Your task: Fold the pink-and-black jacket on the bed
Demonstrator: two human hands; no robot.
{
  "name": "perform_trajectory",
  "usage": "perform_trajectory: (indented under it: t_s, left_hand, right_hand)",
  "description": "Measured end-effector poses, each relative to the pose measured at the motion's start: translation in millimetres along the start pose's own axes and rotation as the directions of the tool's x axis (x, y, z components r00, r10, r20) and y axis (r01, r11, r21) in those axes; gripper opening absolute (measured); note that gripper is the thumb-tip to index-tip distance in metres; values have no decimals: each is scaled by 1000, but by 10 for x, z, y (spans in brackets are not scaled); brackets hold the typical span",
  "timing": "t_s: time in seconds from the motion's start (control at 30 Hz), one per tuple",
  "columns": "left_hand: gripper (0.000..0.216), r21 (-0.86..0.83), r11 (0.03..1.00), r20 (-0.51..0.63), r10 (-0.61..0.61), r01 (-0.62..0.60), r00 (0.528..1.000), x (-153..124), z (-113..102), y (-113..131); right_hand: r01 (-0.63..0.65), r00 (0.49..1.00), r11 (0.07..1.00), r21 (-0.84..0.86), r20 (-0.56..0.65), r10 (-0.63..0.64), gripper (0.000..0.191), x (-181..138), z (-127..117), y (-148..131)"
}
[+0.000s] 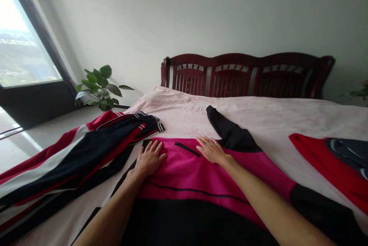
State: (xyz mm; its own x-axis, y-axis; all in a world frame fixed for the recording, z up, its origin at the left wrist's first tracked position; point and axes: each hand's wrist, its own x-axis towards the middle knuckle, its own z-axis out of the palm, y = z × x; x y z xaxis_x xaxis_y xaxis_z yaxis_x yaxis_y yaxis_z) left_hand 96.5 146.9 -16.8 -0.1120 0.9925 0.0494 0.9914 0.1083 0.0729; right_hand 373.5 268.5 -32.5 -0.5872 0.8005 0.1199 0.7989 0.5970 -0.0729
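Observation:
A magenta and black jacket (184, 169) lies spread on the bed in front of me, with a short black strip like a pocket zip on its chest. A black-ended sleeve (232, 131) points away toward the headboard. My left hand (150, 157) rests flat near the jacket's far left corner, fingers a little spread. Farther right, my right hand (211, 150) lies flat by the far edge, its fingertips close to the black strip. Neither hand grips the cloth. Whether the black area at the bottom is jacket or my own clothing I cannot tell.
Navy, red and white striped sportswear (86, 150) lies along the left side of the bed. A red and dark blue garment (330, 161) is at the right. Behind the pink sheet (276, 115) stands a dark wooden headboard (230, 77). A leafy plant (100, 85) grows near the window.

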Motion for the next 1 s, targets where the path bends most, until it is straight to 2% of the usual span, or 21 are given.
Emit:
perform_trajectory:
  t_s: [0.1, 0.17, 0.23, 0.27, 0.33, 0.4, 0.43, 0.77, 0.9, 1.0]
  left_hand:
    - [64, -5, 1000, 12, -16, 16, 1000, 23, 10, -43]
    - [63, -14, 1000, 6, -25, 25, 1000, 37, 8, -47]
    - [61, -29, 999, -3, -29, 29, 1000, 52, 14, -44]
    - [61, -37, 999, -7, -29, 29, 1000, 60, 19, -45]
    - [60, -49, 998, -10, -26, 25, 1000, 77, 30, -55]
    - [60, -55, 998, -10, -20, 19, 1000, 91, 37, -74]
    - [60, -58, 998, -10, -17, 16, 1000, 96, 39, -84]
    - [57, -54, 998, -42, -11, 8, 999, 71, 27, -88]
    - [54, -25, 1000, -80, -10, 8, 997, 41, 24, -63]
    - [49, 16, 1000, -145, -4, 6, 989, 24, 9, -48]
  right_hand:
    - [-57, 998, 998, 6, 31, 56, 57, 40, -71, 46]
    - [-111, 993, 994, 5, 30, 111, 59, 26, -129, -48]
    - [-123, 992, 992, 23, -32, 124, 59, -38, -180, -225]
    - [-80, 993, 996, 36, -80, 83, 59, -89, -198, -328]
    - [93, 987, 994, 56, -139, -85, 60, -217, -208, -516]
    - [243, 966, 968, 65, -113, -235, 58, -344, -184, -624]
    - [270, 961, 960, 70, -84, -264, 57, -394, -163, -638]
    - [175, 985, 983, 55, -12, -174, 51, -485, -73, -347]
    - [134, 991, 980, 147, -1, -135, 54, -505, -72, -286]
    - [117, 993, 959, 258, -47, -108, 51, -519, -65, -235]
